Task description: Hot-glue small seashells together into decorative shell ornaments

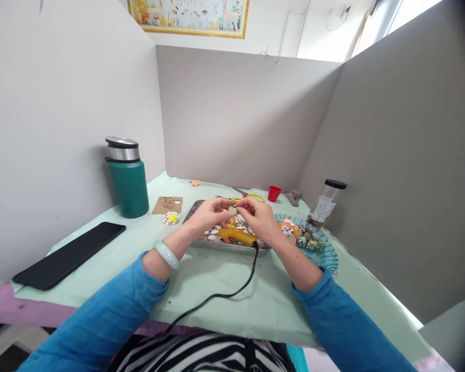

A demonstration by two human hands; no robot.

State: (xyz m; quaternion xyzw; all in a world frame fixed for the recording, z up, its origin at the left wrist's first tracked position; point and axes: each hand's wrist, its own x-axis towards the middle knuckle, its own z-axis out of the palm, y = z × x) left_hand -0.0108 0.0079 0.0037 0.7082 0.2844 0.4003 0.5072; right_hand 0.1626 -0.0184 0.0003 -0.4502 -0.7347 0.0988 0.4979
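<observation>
- The left hand (211,216) and the right hand (258,217) of the person meet above a shallow grey metal tray (232,248), with the fingertips close together and the fingers bent.
- A small pale-green piece (232,209) shows between the fingertips of both hands; which hand is gripping it, or whether either grip is firmly closed, I cannot tell.
- Under the hands, inside the tray, lie many small white and brown shell-like pieces (212,236).
- On these pieces rests a yellow tool with a rounded handle (238,236); neither hand is around this handle.
- From the end of the handle, a thin black cord (217,296) curves over the pale-green table cover (275,297) toward the person.
- To the right of the tray, partly behind the right forearm, is a blue plate with a wavy rim (333,257), which carries spotted and greenish stones (313,243) and orange and pink pieces.
- Left of the tray lie a brown flat card (165,205) and, near it, a round pale disc with a yellow flower shape (171,218).
- Behind the tray are yellow-handled scissors (259,197) and, just beside them, a small red cup (274,194).
- A pale bangle (166,254) is around the left wrist.
</observation>
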